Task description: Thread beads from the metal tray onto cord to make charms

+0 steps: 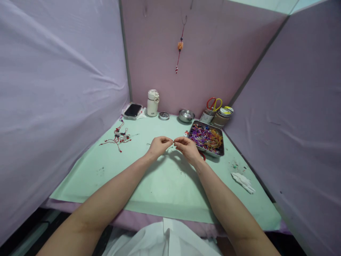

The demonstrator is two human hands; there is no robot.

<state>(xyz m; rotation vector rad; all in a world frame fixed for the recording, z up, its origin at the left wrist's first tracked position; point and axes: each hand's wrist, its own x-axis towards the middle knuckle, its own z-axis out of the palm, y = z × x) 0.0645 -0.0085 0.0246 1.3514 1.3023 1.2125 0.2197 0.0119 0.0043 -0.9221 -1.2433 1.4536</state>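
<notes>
Above the middle of the table, my left hand (160, 144) and my right hand (187, 147) are raised with fingertips nearly meeting. Both are closed in a pinch. What they pinch is too small to make out; a thin dark strand (169, 148) shows just below the fingertips. Right of my right hand stands a metal tray (223, 142) holding purple beads (200, 137) and orange-brown cords (214, 139). A red loop (203, 155) pokes out beside my right wrist, mostly hidden. To the left lie red corded bead strings (118, 138).
Along the back stand a phone (133, 110), a white bottle (152, 103), a small round tin (164, 115), a metal bowl (186, 116), a jar (223, 116) and red and yellow scissors handles (214, 104). A beaded pendant (180, 46) hangs on the wall. A white cloth (243, 182) lies right.
</notes>
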